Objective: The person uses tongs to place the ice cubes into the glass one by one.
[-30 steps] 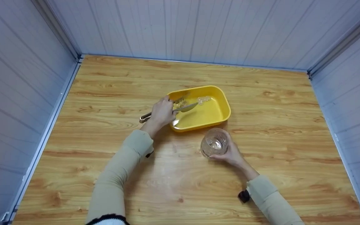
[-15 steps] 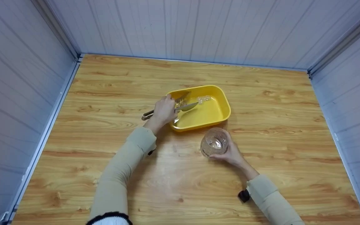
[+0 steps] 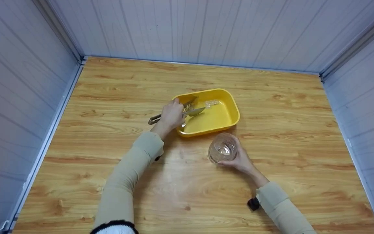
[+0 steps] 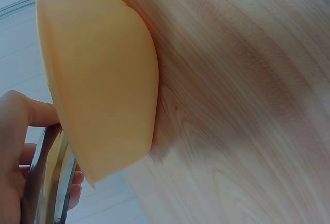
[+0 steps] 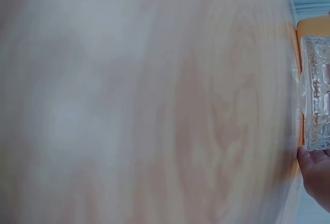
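Observation:
My left hand [image 3: 172, 114] grips a pair of metal tongs [image 3: 196, 111] at the left end of a yellow plastic basin [image 3: 219, 130]. The spread tong tips reach down inside, close to small clear pieces [image 3: 211, 104] that look like ice cubes. In the left wrist view, the thumb and fingers hold the tongs [image 4: 44, 177] beside the basin wall [image 4: 103, 79]. Just in front of the basin, my right hand [image 3: 240, 160] holds a clear patterned glass [image 3: 222, 149] from its right side. The right wrist view catches only part of the glass [image 5: 317, 95] and the hand [image 5: 315, 175].
The wood-grain table [image 3: 287, 130] extends around the basin and glass. Pale panel walls [image 3: 187, 29] enclose it at the back, left and right. Black wrist cameras [image 3: 253, 204] sit under the sleeves.
My left hand has shifted slightly right with the tongs, their tips staying in the basin. The right hand and the glass have not moved.

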The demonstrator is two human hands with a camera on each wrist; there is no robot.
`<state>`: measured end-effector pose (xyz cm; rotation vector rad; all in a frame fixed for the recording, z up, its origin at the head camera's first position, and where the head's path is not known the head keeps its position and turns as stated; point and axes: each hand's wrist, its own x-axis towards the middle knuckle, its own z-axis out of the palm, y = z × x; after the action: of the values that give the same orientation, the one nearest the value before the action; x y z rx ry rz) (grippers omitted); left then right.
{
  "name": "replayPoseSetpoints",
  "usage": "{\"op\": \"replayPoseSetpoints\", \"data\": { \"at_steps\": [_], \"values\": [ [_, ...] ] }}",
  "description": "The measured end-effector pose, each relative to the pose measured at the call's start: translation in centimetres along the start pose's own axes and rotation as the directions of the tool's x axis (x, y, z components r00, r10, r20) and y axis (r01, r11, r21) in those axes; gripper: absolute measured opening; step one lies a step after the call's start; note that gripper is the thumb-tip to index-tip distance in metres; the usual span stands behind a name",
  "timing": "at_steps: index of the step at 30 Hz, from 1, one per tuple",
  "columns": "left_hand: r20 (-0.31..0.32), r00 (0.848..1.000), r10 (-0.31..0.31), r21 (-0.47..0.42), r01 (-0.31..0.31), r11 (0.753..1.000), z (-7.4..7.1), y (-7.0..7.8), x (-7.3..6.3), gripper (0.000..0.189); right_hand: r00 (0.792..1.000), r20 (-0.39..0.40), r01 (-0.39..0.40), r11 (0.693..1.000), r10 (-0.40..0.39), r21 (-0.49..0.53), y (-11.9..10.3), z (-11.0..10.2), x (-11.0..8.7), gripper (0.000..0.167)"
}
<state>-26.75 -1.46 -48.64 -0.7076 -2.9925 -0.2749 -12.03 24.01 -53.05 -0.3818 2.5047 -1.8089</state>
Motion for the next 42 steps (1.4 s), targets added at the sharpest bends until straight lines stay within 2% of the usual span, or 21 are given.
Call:
{"op": "replayPoseSetpoints", "data": {
  "at_steps": [4, 12, 16, 24, 28, 32, 38, 42],
  "values": [
    [0.011, 1.000, 0.010, 0.018, -0.010, 1.000, -0.10, 0.09, 0.06, 0.022, 1.000, -0.002, -0.001, 1.000, 0.001, 0.008, 0.02, -0.01, -0.06, 0.099],
    [0.047, 0.999, 0.001, 0.023, -0.002, 1.000, -0.33, 0.28, 0.15, 0.016, 0.998, -0.008, -0.069, 0.998, 0.068, -0.010, -0.14, -0.02, -0.19, 0.101],
    [0.061, 0.998, -0.003, 0.027, 0.002, 1.000, -0.36, 0.27, 0.18, 0.015, 0.998, -0.010, -0.068, 0.998, 0.067, -0.015, -0.15, -0.01, -0.19, 0.101],
    [0.038, 0.999, -0.007, 0.019, 0.006, 1.000, -0.36, 0.17, 0.05, 0.015, 0.998, -0.007, -0.068, 0.997, 0.068, -0.024, -0.17, -0.06, -0.17, 0.102],
    [0.049, 0.999, -0.016, 0.014, 0.015, 1.000, -0.38, 0.18, 0.03, 0.015, 0.997, -0.011, -0.077, 0.996, 0.077, -0.034, -0.23, -0.05, -0.21, 0.101],
    [0.059, 0.998, -0.019, 0.011, 0.018, 1.000, -0.32, 0.17, 0.03, 0.016, 0.998, -0.017, -0.064, 0.997, 0.063, -0.036, -0.22, -0.03, -0.24, 0.101],
    [0.033, 0.999, 0.007, 0.005, -0.007, 1.000, -0.12, 0.07, -0.02, 0.013, 1.000, -0.018, -0.014, 1.000, 0.014, -0.026, -0.07, -0.01, -0.07, 0.100],
    [0.037, 0.999, 0.008, 0.021, -0.009, 1.000, -0.09, 0.08, -0.04, 0.012, 1.000, -0.018, -0.015, 0.999, 0.015, -0.040, -0.04, -0.01, -0.07, 0.099]
  ]
}}
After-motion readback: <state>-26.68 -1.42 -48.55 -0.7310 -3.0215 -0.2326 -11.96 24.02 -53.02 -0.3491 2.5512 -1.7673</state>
